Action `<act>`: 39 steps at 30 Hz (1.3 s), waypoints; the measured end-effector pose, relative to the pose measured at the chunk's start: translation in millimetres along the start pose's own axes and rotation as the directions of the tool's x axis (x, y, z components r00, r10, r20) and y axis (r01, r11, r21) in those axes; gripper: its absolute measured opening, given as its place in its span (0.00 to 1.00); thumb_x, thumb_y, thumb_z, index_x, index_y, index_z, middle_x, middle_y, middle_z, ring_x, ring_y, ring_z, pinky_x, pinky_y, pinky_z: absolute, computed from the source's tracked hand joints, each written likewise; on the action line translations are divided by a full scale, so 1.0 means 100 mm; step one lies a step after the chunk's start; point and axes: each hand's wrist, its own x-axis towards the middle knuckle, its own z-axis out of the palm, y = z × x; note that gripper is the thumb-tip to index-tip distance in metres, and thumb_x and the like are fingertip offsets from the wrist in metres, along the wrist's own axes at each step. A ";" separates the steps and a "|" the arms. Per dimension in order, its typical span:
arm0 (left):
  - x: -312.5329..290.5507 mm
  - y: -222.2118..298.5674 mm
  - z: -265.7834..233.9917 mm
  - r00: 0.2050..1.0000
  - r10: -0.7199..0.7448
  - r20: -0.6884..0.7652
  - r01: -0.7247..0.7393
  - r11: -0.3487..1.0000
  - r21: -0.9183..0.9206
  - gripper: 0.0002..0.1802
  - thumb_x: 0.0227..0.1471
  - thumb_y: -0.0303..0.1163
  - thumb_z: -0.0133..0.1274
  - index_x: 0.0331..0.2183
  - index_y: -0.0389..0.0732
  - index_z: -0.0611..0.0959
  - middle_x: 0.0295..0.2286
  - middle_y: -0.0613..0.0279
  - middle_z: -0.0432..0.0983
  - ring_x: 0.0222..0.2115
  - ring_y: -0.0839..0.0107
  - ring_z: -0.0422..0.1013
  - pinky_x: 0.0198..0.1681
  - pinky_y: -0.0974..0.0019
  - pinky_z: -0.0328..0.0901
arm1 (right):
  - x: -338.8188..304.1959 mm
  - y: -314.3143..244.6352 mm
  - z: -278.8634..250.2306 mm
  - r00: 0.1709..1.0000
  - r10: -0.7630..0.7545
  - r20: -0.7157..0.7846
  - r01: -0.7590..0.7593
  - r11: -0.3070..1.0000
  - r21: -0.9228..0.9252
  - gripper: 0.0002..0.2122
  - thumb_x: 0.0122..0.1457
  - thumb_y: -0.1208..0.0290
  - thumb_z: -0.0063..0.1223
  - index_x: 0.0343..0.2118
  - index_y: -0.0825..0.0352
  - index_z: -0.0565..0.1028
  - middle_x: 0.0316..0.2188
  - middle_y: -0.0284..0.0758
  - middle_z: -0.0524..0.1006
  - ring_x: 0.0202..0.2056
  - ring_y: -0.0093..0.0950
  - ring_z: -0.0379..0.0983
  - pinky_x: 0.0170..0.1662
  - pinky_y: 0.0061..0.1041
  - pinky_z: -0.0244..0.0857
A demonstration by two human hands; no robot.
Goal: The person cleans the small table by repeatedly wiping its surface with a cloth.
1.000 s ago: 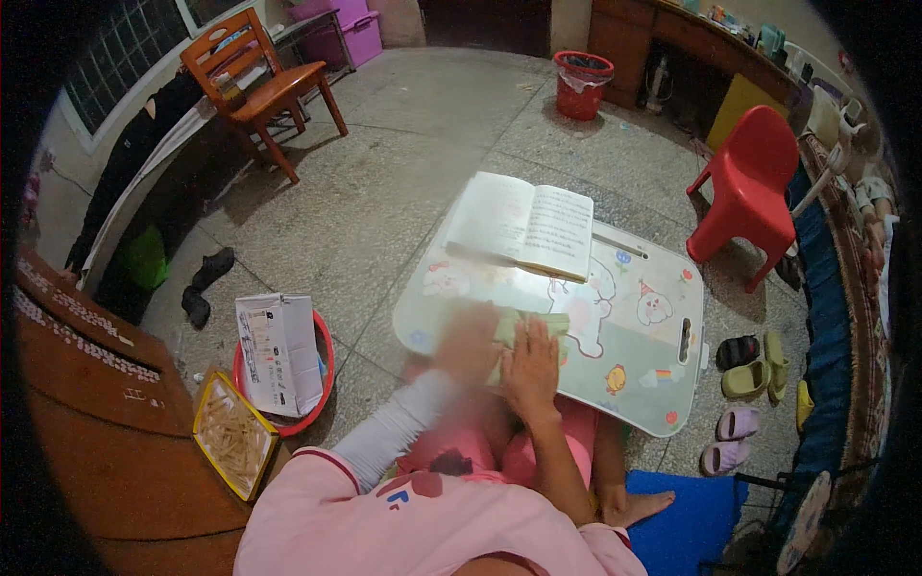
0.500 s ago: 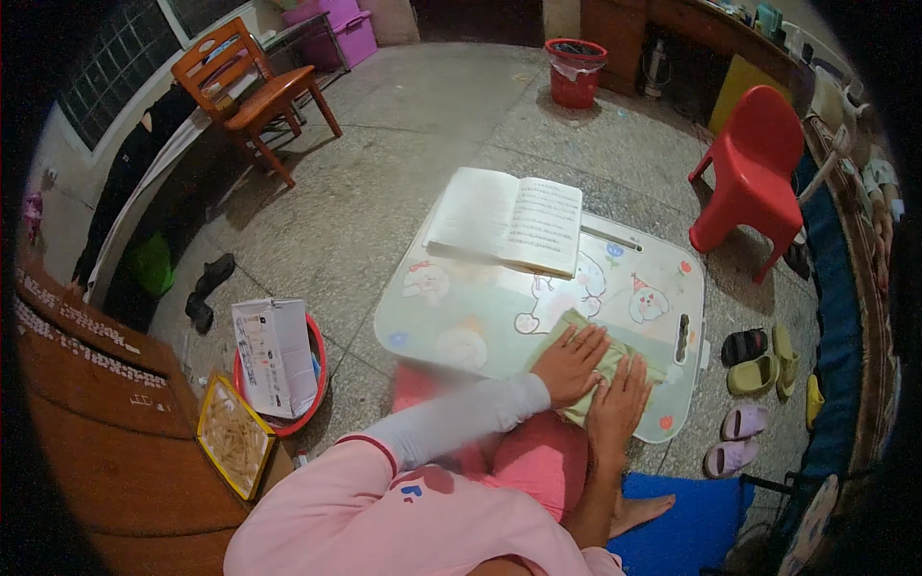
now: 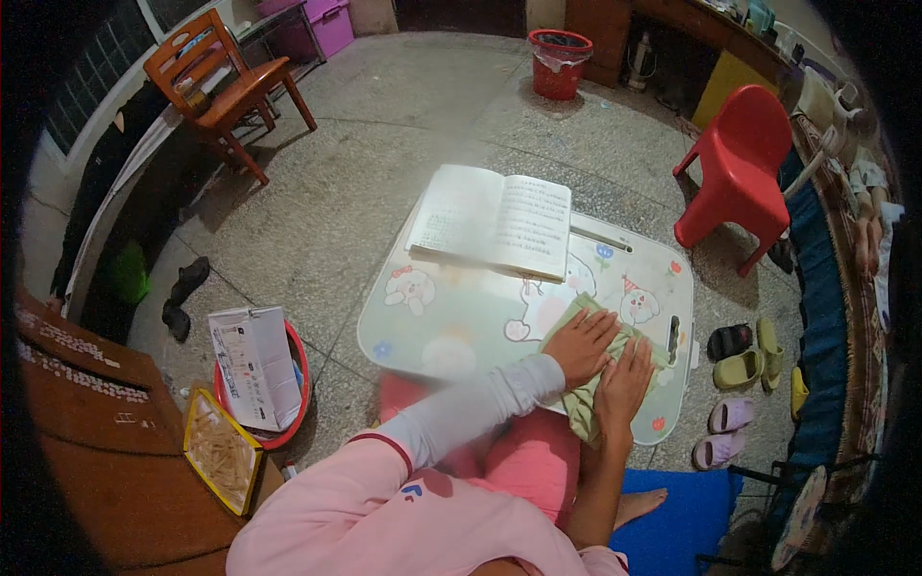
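Observation:
A pale green cloth (image 3: 583, 408) lies rumpled on the near right part of a low folding table (image 3: 442, 336) printed with cartoon animals. My left hand (image 3: 584, 348), in a light grey sleeve, rests flat on the cloth, fingers stretched toward the right. Close beside it, my right hand (image 3: 624, 389) presses on the cloth too, its fingers pointing away from me. Folds of the cloth bunch at the table's near edge. An open book (image 3: 495, 221) with writing on its pages lies at the table's far side, apart from both hands.
To the left, a red tub (image 3: 296, 422) holds a white box (image 3: 254, 370), near a yellow-framed tray (image 3: 223, 451). A red plastic chair (image 3: 740, 173) stands at the far right, with slippers (image 3: 740, 370) on the floor below it. A wooden chair (image 3: 230, 96) is far left.
Both hands and the cloth have shifted a little to the right across the table. The cloth is more bunched at the near edge. The whole view has turned slightly.

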 end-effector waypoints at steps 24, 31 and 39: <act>-1.26 -1.17 -1.27 0.874 -0.465 0.141 0.475 0.879 -0.044 0.28 0.50 0.37 0.41 0.52 0.35 0.61 0.52 0.50 0.55 0.55 0.59 0.50 0.57 0.55 0.42 | 0.14 -1.98 0.40 0.924 -0.355 0.142 0.295 0.899 0.324 0.24 0.53 0.68 0.42 0.52 0.73 0.57 0.55 0.48 0.53 0.57 0.44 0.46 0.58 0.41 0.37; -1.77 -1.34 -1.33 0.849 -0.527 -0.020 0.522 0.834 0.179 0.29 0.50 0.35 0.40 0.54 0.36 0.58 0.54 0.54 0.52 0.55 0.59 0.50 0.57 0.54 0.41 | 0.09 -2.40 0.67 0.837 -0.537 -0.106 0.528 0.742 0.414 0.21 0.51 0.72 0.44 0.48 0.73 0.61 0.49 0.52 0.61 0.51 0.47 0.55 0.53 0.42 0.49; -1.99 -1.09 -1.24 0.833 -0.553 -0.020 0.533 0.792 0.299 0.30 0.51 0.38 0.37 0.54 0.36 0.56 0.55 0.50 0.50 0.56 0.56 0.48 0.57 0.49 0.39 | -0.14 -2.25 0.64 0.795 -0.599 -0.096 0.575 0.694 0.433 0.23 0.50 0.71 0.45 0.49 0.73 0.60 0.50 0.51 0.59 0.52 0.47 0.55 0.54 0.41 0.48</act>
